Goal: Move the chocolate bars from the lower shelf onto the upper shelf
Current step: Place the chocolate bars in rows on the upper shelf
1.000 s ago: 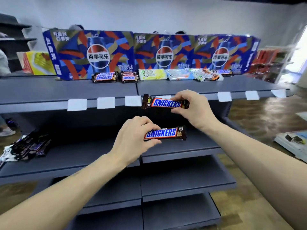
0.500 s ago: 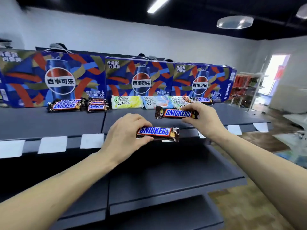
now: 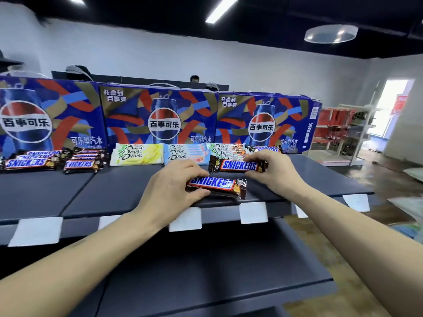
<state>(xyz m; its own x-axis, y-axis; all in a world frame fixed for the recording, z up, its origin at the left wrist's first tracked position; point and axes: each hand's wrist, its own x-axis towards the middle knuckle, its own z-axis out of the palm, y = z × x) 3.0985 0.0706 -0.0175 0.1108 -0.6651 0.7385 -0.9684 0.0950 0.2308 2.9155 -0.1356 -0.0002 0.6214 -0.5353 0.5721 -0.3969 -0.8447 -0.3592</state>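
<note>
The left hand (image 3: 174,186) covers the left end of its Snickers bar (image 3: 217,185), the leftmost Pepsi carton (image 3: 45,117) is cut by the frame's edge, and the far rack (image 3: 338,131) (red packs, apparently) is too blurred to read.

Three large blue cardboard Pepsi gift boxes (image 3: 160,115), printed with red and gold ribbons and a can, stand side by side along the back of the shelving. Just in front of them lie flat Dove packs: a pale yellow-green one (image 3: 137,154), a light blue and pink one (image 3: 186,154) beside it, and an orange-toned one (image 3: 229,148) further right. White blank price-tag slips (image 3: 253,212) hang along the front rail. Beyond, a white wire rack with red packets (image 3: 336,126) stands near a bright doorway (image 3: 393,108). A long ceiling light strip (image 3: 220,12) glows overhead, with a round translucent ceiling fixture (image 3: 330,33) to its right.
</note>
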